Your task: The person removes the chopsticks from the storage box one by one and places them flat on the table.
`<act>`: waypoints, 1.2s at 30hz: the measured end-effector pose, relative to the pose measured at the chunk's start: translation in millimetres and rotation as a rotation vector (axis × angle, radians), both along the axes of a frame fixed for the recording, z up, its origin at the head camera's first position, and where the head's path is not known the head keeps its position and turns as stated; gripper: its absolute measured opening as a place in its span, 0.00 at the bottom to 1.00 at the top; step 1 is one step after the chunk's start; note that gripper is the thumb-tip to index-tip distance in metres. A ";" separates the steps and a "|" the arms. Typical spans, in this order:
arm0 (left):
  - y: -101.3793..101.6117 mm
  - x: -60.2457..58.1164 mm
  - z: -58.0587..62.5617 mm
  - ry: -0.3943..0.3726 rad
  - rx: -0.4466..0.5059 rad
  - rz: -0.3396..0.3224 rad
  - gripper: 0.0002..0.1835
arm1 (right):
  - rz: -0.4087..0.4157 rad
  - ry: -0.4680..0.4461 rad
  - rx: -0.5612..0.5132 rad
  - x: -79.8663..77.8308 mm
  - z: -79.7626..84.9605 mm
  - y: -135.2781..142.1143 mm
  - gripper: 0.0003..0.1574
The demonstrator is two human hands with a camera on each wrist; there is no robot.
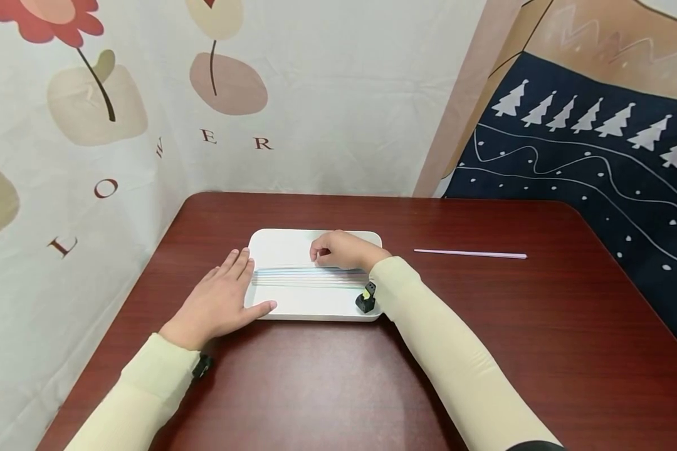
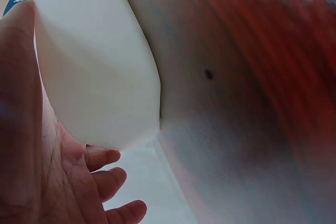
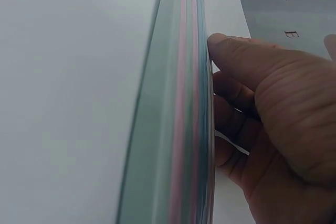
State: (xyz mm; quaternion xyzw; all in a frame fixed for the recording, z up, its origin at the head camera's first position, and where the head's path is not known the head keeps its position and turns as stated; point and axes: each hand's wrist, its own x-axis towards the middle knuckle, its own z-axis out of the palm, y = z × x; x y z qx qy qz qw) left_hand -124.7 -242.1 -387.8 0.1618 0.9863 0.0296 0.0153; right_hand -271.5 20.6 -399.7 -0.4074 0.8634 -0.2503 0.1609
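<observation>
A white rectangular tray point(image 1: 316, 307) lies on the table. Several thin pastel straws point(image 1: 293, 279), green, pink and blue, lie side by side across it. My left hand point(image 1: 217, 304) rests at the tray's left end, fingers extended and thumb reaching over the near corner; the tray's edge point(image 2: 100, 93) crosses its palm side in the left wrist view. Over the tray, my right hand point(image 1: 341, 249) has bent fingers, their tips at the far side of the row of straws point(image 3: 184, 129). Whether the thumb and fingers pinch a straw there cannot be made out.
To the right of the tray, a single pale lilac straw point(image 1: 468, 253) lies on the dark red table point(image 1: 338, 376). A white printed curtain point(image 1: 327, 113) hangs behind the table, and a navy cloth with white trees point(image 1: 587, 156) hangs at the right.
</observation>
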 end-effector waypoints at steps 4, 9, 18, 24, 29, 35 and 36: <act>-0.3 -0.5 0.6 -0.002 -0.003 0.000 0.60 | -0.014 0.020 -0.002 0.6 0.8 0.0 0.08; -0.5 -0.8 0.6 -0.003 -0.009 -0.003 0.60 | -0.017 0.033 0.001 0.7 0.8 0.1 0.09; -0.6 -1.4 0.5 -0.015 -0.016 0.005 0.62 | -0.030 0.035 0.019 2.8 4.2 0.7 0.08; -0.6 -1.3 0.5 -0.015 -0.014 0.003 0.61 | -0.026 0.033 0.022 3.7 3.7 1.0 0.07; -0.3 -0.8 0.0 -0.008 -0.011 0.000 0.60 | -0.027 0.041 0.014 4.0 2.7 1.7 0.08; 0.4 0.0 -0.5 0.000 -0.007 -0.001 0.60 | -0.032 0.039 0.024 3.7 2.0 1.3 0.06; 0.5 0.2 -0.6 0.001 -0.005 0.000 0.60 | -0.033 0.039 0.030 3.5 1.5 0.9 0.05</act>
